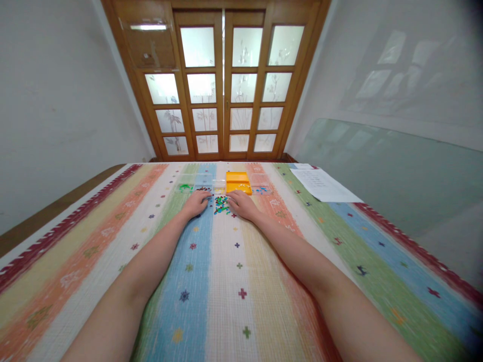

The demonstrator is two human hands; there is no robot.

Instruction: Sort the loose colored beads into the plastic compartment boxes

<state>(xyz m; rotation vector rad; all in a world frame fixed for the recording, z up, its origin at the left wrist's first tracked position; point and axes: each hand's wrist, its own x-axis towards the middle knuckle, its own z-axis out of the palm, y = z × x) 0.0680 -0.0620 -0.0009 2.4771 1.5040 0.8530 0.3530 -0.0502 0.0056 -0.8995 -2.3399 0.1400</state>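
Note:
A small heap of mixed green, blue and dark pieces (222, 205) lies on the cloth between my hands. My left hand (196, 203) rests at the heap's left side, with its fingers bent and close together, just in front of a clear compartment of dark pieces (204, 189). From the right, my right hand (242, 204) reaches to the heap's edge with curled fingers, in front of the orange box (238, 177), which holds some whitish pieces. Whatever either hand's fingertips hold is too small to make out.
Green pieces (186, 188) lie in a clear tray at the left, yellow pieces (219, 190) in the middle, and blue pieces (261, 190) in another at the right. Paper sheets (322, 185) lie farther right on the striped tablecloth (226, 301). A glass panel (377, 171) leans against the right wall.

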